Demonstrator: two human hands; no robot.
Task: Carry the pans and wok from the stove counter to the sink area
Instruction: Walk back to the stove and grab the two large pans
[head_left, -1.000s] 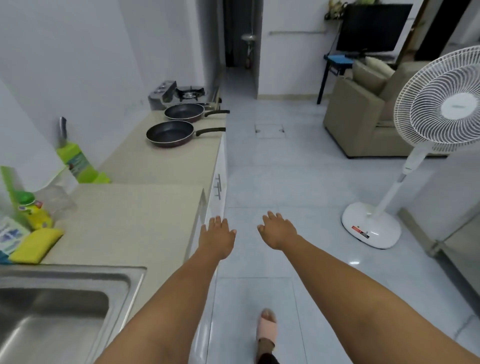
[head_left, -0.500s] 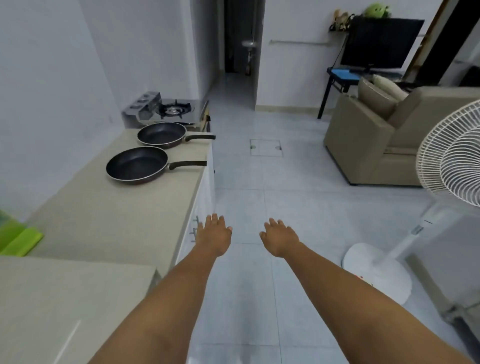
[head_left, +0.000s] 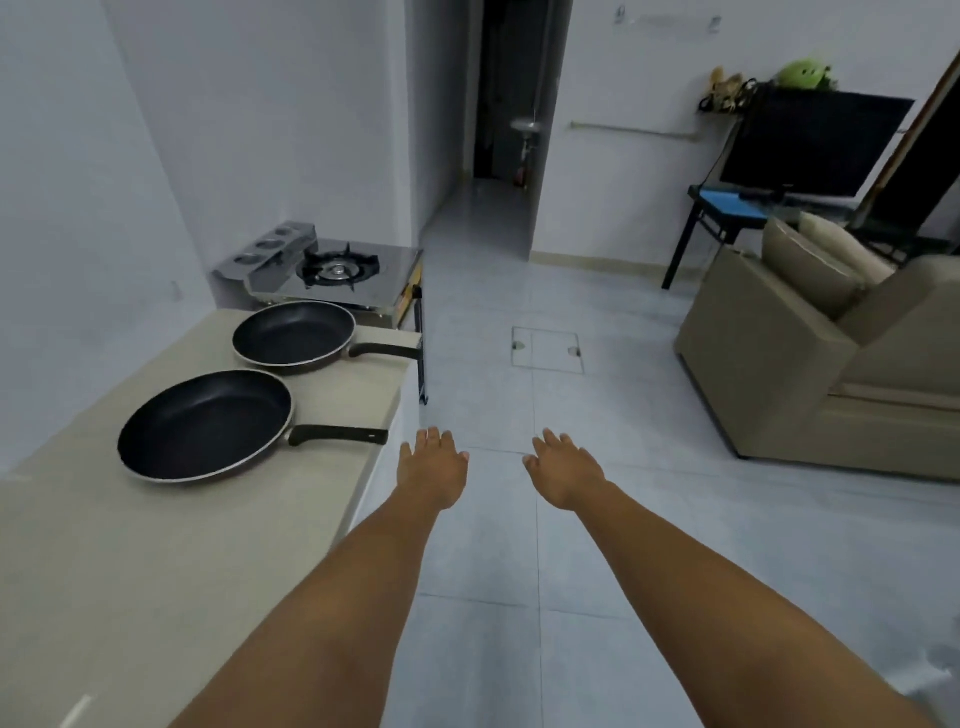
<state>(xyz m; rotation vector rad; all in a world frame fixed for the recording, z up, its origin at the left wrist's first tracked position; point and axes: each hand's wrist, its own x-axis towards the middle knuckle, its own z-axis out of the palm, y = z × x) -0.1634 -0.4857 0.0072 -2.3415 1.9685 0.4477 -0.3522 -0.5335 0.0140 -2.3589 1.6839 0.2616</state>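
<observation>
Two black frying pans lie on the beige counter (head_left: 130, 571) at the left. The near pan (head_left: 205, 423) has its handle pointing right toward the counter edge. Behind it sits the far pan (head_left: 293, 336), its handle also pointing right, just in front of the gas stove (head_left: 337, 270). My left hand (head_left: 431, 470) is stretched forward, palm down and empty, just right of the near pan's handle tip. Farther right, my right hand (head_left: 566, 475) hovers over the floor, fingers apart and empty. No sink is in view.
A beige sofa (head_left: 810, 374) stands at the right, with a black TV (head_left: 810, 145) on a dark table behind it. Tiled floor (head_left: 545, 415) runs between the counter and the sofa toward a dark doorway (head_left: 514, 104). A floor hatch (head_left: 546, 349) lies ahead.
The view has moved forward along the counter: the sink, sponge and fan have left the frame, and the pans and stove are much nearer. Both hands stay stretched out and empty.
</observation>
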